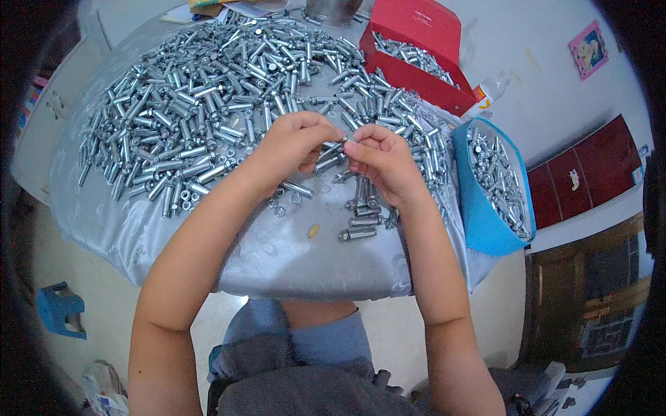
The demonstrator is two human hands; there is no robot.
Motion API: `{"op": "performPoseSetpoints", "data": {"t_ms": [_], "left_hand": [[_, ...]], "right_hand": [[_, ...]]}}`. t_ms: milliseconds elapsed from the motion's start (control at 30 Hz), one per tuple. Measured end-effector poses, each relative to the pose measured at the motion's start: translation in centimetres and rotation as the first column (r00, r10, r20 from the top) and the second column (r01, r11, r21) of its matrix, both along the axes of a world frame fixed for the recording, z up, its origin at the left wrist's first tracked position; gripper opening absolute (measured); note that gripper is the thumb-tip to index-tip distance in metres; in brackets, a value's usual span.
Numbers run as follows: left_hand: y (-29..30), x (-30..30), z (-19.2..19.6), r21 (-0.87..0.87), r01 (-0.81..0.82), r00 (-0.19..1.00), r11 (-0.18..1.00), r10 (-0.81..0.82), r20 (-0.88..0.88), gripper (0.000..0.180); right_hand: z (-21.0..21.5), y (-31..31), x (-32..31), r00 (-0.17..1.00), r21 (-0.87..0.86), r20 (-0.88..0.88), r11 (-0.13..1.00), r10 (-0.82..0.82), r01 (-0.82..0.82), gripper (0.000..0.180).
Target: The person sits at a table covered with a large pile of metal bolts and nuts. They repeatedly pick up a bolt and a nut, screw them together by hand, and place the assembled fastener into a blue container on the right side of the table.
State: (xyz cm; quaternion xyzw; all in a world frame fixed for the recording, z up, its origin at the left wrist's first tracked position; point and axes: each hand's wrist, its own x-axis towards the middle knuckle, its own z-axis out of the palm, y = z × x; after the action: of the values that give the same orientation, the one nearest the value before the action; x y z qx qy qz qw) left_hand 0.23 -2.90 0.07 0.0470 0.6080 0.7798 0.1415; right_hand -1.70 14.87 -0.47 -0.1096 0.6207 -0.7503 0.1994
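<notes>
Over the near middle of the table, both hands meet fingertip to fingertip. My left hand [295,142] is closed in a pinch, and my right hand [385,163] pinches from the other side. Between the fingertips shows a small metal piece, an expansion bolt [345,139] by its look; the fingers cover most of it. Just below my right hand lies a small group of expansion bolts [362,222] with sleeves and nuts. Several loose hex nuts [279,211] lie below my left wrist. A great heap of silvery bolts [208,97] spreads beyond and to the left.
A red box [423,87] with bolts stands at the back right, its lid raised. At the table's right edge is a blue fabric bin [485,201] full of bolts. A silvery cloth [291,263] covers the table. A blue stool [61,310] stands on the floor.
</notes>
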Motion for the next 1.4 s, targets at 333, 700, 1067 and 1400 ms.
{"op": "performPoseSetpoints", "data": {"t_ms": [333, 700, 1067, 1400], "left_hand": [[0.6, 0.6, 0.3, 0.053, 0.056, 0.998, 0.997, -0.057, 0.009, 0.015], [0.2, 0.4, -0.2, 0.262, 0.127, 0.988, 0.957, -0.145, 0.052, 0.017], [0.7, 0.5, 0.2, 0.325, 0.031, 0.99, 0.945, -0.074, 0.12, 0.023], [0.0, 0.5, 0.7, 0.103, -0.007, 0.999, 0.995, 0.004, 0.033, 0.026]], "right_hand": [[0.5, 0.5, 0.2, 0.996, -0.027, 0.032, 0.996, 0.082, -0.081, 0.017], [0.9, -0.1, 0.8, 0.977, 0.028, -0.206, 0.998, 0.06, -0.055, 0.017], [0.5, -2.0, 2.1, 0.793, 0.029, -0.573, 0.962, -0.206, 0.271, 0.014], [1.4, -1.7, 2.6, 0.567, 0.094, -0.805, 0.907, -0.174, 0.412, 0.016]]}}
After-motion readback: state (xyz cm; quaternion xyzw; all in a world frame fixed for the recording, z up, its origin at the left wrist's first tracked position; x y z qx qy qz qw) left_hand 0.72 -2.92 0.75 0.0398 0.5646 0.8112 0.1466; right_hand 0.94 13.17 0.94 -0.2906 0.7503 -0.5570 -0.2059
